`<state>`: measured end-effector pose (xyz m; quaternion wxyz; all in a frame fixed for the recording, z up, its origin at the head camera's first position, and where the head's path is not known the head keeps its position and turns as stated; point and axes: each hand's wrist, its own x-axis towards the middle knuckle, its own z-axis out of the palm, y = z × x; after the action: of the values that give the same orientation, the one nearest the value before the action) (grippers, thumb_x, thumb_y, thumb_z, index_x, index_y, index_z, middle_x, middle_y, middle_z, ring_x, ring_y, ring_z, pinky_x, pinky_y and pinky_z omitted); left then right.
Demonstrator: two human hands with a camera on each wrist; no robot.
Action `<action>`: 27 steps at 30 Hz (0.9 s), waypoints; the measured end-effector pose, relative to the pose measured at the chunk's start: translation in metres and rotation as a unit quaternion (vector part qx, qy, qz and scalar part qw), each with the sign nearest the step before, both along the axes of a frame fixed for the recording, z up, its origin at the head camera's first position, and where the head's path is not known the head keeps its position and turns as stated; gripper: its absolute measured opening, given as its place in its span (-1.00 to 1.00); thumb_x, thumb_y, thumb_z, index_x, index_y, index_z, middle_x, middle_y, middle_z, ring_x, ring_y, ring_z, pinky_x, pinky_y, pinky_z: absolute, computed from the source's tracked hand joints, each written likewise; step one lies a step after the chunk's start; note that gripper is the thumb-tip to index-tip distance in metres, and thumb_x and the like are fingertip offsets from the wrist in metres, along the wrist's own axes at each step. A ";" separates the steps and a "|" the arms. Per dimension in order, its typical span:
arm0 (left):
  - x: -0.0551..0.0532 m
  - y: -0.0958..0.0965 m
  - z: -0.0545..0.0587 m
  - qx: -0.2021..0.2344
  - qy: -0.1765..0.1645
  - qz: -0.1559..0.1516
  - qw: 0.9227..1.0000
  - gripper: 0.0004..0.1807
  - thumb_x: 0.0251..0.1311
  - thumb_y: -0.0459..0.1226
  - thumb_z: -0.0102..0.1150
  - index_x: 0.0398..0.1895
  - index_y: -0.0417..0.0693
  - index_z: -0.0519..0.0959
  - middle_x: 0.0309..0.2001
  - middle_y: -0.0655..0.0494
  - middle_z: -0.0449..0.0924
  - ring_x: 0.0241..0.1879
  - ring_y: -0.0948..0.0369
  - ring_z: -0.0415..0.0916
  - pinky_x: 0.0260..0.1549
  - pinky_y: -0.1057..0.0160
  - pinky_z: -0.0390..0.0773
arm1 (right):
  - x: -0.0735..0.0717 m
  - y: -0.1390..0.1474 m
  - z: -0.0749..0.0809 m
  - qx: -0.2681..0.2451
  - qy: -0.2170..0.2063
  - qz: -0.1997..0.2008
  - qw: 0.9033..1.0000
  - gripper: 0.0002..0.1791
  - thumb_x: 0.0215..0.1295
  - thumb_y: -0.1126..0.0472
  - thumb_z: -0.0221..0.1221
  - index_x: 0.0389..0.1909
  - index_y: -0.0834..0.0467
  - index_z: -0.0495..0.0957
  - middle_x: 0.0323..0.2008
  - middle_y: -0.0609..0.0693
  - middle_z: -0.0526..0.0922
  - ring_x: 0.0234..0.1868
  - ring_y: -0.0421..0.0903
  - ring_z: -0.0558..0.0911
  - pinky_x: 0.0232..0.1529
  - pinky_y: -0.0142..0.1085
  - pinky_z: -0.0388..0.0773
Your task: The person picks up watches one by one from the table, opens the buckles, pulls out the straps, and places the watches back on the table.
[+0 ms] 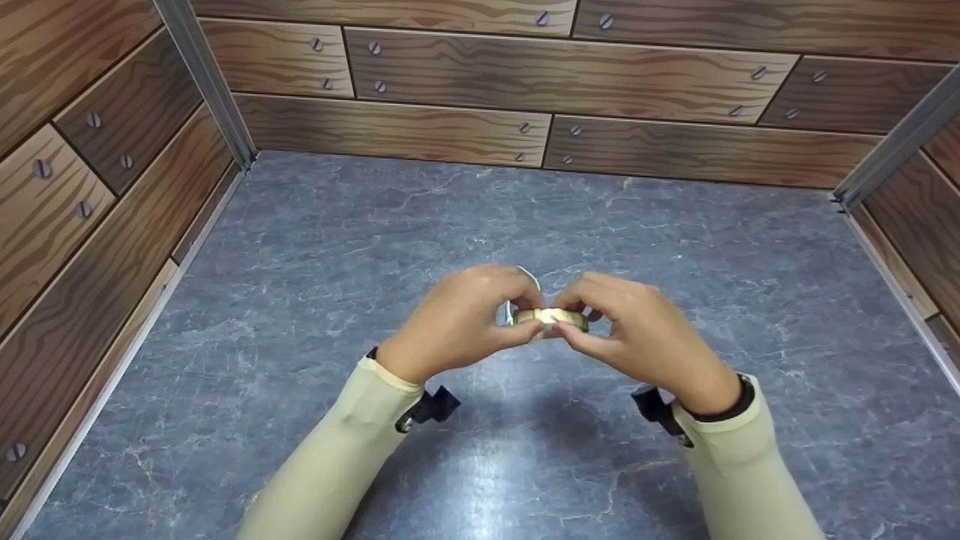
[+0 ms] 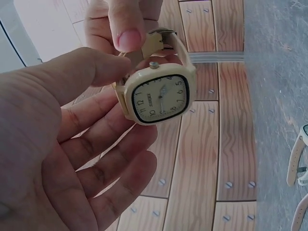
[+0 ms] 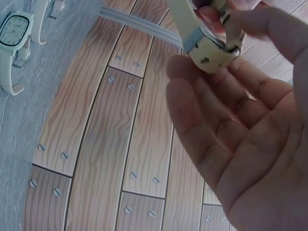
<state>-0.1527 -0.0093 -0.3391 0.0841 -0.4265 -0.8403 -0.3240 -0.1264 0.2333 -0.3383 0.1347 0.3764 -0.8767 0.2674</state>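
Both hands hold one cream wristwatch (image 2: 161, 98) above the grey-blue marbled surface (image 1: 480, 217). Its rounded-square dial, ringed in black, faces the left wrist camera. My left hand (image 1: 472, 315) pinches the strap beside the case between thumb and index finger; in the left wrist view its other fingers extend loosely below the case. From the other side, my right hand (image 1: 637, 330) pinches the cream strap (image 3: 209, 53) near its buckle end. A strap loop and keeper show in the right wrist view, where the dial is turned away. Fingers partly hide the buckle.
Another pale watch (image 3: 14, 31) with a dark-ringed dial lies on the marbled surface in the right wrist view, beside a further pale strap (image 3: 41, 21). Pale straps (image 2: 294, 163) also show at the left wrist view's edge. Wood-patterned walls (image 1: 570, 75) surround the surface.
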 end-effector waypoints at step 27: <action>0.000 -0.001 -0.001 -0.031 -0.042 0.022 0.998 -0.62 0.35 -0.05 0.35 0.14 0.02 0.64 0.05 0.21 0.63 0.14 0.21 0.48 0.17 0.19 0.51 | -0.002 0.000 0.002 0.000 0.056 0.003 0.998 -0.85 0.29 0.24 0.43 -0.18 0.01 0.68 -0.31 -0.21 0.62 -0.39 -0.33 0.49 -0.44 -0.41 0.51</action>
<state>-0.1528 -0.0103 -0.3403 0.0423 -0.3958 -0.8622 -0.3133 -0.1282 0.2332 -0.3368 0.1825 0.3933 -0.8667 0.2468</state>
